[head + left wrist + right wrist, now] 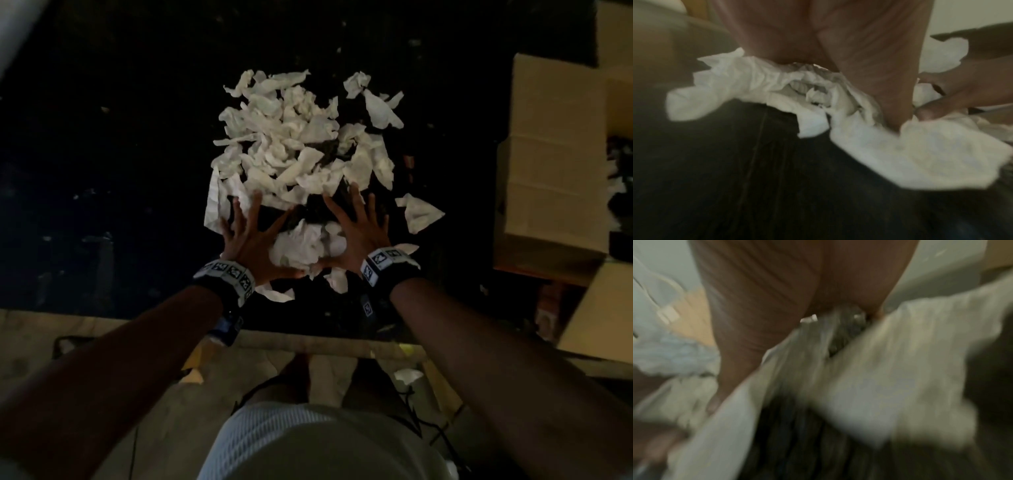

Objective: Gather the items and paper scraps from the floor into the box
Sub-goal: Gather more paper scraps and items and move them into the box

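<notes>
Down on the dark floor [120,154], the pile of paper scraps [298,147] runs lengthwise away from the person, with the cardboard box [555,154] to its right. Left hand [251,241] and right hand [356,236] lie flat on its near end, fingers [257,205] spread wide, gripping nothing. Wrist views blurred.

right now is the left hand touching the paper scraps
Touching. The left wrist view shows the left hand with its thumb pressed into the paper scraps, no gap between them.
</notes>
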`<state>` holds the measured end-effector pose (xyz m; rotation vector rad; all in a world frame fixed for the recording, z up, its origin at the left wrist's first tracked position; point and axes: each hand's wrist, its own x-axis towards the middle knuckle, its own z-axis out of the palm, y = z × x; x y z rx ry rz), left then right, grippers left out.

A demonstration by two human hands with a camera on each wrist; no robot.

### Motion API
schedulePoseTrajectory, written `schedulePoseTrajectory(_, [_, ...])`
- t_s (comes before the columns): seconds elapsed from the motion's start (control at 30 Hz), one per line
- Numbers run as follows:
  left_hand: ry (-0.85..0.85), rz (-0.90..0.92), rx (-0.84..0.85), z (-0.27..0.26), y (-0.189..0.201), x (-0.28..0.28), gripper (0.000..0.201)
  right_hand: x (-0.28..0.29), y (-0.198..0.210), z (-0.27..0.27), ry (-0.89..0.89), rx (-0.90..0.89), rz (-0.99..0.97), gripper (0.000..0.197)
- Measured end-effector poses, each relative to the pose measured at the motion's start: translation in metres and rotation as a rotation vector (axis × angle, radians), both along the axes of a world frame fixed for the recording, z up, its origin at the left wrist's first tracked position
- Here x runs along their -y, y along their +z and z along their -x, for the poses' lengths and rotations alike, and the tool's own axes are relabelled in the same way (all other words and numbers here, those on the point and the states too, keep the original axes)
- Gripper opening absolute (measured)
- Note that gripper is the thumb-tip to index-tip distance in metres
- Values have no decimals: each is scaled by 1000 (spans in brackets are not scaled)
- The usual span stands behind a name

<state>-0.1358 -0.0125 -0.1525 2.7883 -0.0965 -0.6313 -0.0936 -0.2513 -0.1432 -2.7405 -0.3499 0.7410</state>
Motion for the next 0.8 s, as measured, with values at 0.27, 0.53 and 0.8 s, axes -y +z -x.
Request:
schedulePoseTrajectory(0.27, [61,-39,59,17,11,-11,140,42,25,33,110,44,52,155])
schedulePoseTrajectory(0.53, [-256,-78,-91,28,3,-17,151,29,-7,45,290,37,82,119])
schedulePoseTrajectory(0.8, [-156,115,49,24,-1,-5,58,22,-21,34,149,176,-163,53])
